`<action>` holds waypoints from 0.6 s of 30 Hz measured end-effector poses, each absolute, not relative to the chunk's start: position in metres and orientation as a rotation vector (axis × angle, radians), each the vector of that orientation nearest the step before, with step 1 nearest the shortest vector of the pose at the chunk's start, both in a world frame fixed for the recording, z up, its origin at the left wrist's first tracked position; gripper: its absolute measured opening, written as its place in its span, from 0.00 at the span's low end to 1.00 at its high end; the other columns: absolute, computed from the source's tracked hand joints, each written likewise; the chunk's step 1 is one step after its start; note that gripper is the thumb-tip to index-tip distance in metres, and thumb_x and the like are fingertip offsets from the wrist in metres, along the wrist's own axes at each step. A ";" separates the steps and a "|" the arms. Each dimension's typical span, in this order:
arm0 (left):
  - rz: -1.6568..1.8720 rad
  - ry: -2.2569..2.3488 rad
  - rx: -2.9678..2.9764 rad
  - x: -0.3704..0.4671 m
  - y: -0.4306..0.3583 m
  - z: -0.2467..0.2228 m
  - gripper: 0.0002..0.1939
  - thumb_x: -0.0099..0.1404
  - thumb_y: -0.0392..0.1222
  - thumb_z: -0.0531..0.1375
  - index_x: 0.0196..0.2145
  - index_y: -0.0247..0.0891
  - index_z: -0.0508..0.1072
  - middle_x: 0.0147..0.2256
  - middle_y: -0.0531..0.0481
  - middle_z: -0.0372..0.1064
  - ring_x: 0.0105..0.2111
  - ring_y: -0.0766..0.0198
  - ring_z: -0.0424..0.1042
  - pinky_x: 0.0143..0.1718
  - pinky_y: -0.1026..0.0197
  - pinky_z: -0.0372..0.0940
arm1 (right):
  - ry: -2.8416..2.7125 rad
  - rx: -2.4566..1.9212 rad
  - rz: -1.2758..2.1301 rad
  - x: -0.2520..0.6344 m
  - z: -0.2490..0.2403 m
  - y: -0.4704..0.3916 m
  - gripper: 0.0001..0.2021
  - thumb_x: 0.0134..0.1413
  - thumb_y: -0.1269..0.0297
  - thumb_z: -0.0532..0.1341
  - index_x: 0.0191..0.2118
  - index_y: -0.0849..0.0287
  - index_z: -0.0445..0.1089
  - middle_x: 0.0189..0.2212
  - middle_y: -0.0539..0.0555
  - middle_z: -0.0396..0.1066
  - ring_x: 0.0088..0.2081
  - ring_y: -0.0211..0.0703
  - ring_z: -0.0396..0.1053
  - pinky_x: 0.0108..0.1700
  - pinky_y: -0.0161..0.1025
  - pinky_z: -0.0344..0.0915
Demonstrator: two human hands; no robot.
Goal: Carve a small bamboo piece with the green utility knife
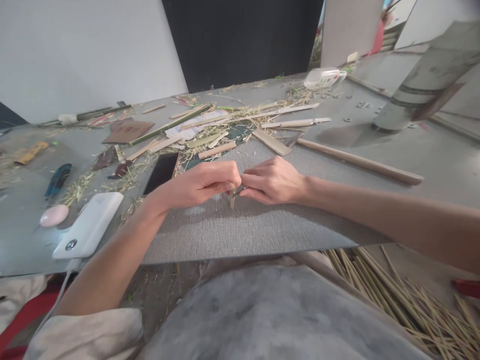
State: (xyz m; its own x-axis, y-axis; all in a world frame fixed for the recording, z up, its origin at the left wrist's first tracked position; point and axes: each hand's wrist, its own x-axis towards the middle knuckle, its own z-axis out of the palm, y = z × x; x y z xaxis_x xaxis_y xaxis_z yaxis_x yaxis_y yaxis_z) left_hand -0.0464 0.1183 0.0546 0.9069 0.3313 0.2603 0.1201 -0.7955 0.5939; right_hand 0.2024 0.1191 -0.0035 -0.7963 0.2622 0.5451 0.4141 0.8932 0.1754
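Both hands meet over the front part of the grey table (210,235). My left hand (210,184) is closed in a pinch on a small bamboo piece (232,199), whose lower end points down at the tabletop. My right hand (272,181) is closed beside it, fingers curled round a small tool (240,189) with a thin metallic part that reaches the bamboo piece. Most of that tool is hidden by the fingers.
Bamboo strips (272,142) and shavings lie behind the hands, with a wooden stick (360,161) at right. A phone (161,172), a white power bank (89,225) and a blue tool (58,180) lie left. A thick cylinder (420,85) stands at back right.
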 end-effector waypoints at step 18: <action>0.519 0.347 2.501 -0.052 0.121 0.055 0.14 0.79 0.46 0.51 0.39 0.40 0.73 0.37 0.46 0.71 0.38 0.59 0.72 0.43 0.58 0.65 | -2.700 -0.528 -0.424 0.198 -0.008 0.118 0.28 0.77 0.46 0.43 0.36 0.58 0.70 0.22 0.48 0.65 0.21 0.34 0.48 0.29 0.41 0.34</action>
State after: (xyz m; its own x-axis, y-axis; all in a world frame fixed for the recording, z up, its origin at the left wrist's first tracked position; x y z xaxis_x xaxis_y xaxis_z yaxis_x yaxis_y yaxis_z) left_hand -0.0515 0.1213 0.0545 0.8918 0.3487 0.2884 0.1334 -0.8115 0.5689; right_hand 0.1984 0.1177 -0.0079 -0.8668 0.3028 0.3961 0.4096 0.8854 0.2196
